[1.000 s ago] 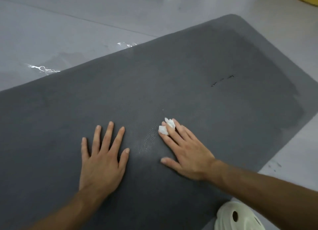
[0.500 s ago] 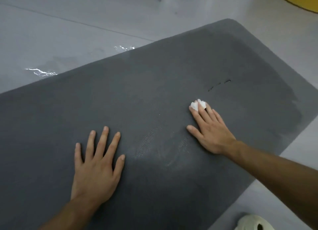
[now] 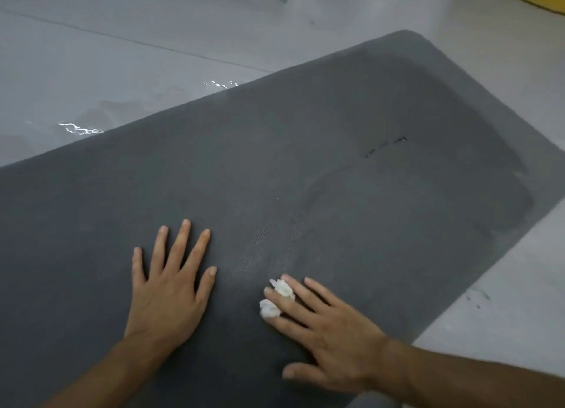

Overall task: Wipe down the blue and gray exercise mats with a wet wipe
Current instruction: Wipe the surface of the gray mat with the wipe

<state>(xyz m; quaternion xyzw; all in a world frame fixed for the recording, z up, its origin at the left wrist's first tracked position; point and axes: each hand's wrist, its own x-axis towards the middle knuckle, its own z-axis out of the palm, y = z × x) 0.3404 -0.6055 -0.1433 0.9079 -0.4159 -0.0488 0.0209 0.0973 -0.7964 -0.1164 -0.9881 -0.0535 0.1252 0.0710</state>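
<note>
As the gray mat (image 3: pixel 336 178) runs toward upper right, left hand (image 3: pixel 166 297) lies flat, right hand (image 3: pixel 330 331) presses wipe (image 3: pixel 282 288) flat-fingered.

The gray mat (image 3: pixel 305 151) is lying flat on the floor (image 3: pixel 122 56) and is filling most of the view. It is dark gray, with a round corner at the far right. Small dark cuts are showing near that far end. A darker patch with a curved edge is covering the right part, and it is looking damp. The wet wipe (image 3: pixel 276 297) is small, white and scrunched up. It is sitting on the near part of the mat, under the straight fingers of the right hand (image 3: pixel 330 328), and bits are poking out between them.
</note>
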